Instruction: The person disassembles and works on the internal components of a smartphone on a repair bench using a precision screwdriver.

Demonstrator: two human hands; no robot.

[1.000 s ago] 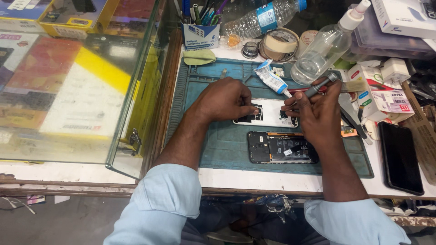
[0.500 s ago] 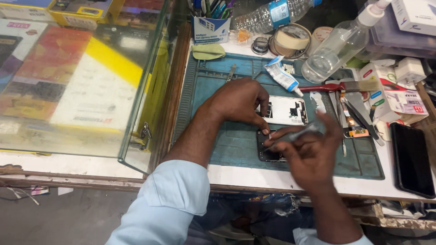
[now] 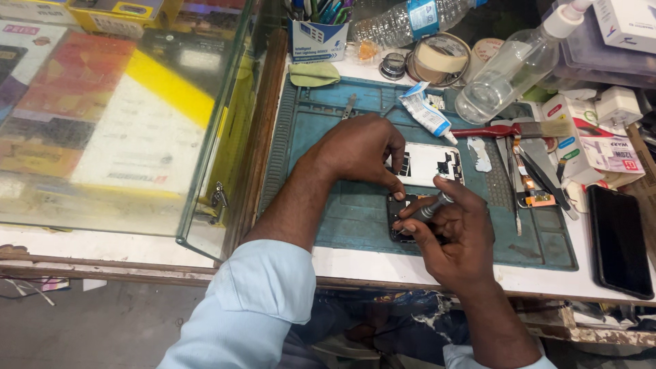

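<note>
An opened phone body is seen at the near edge of a blue-green work mat on the bench, largely hidden under the right hand, which is closed around a slim metal screwdriver. The left hand, at eleven o'clock of it, is pressed fingertip-down on the phone's top edge. The exposed, light board is judged fragile; the frame edges are best held.
</note>
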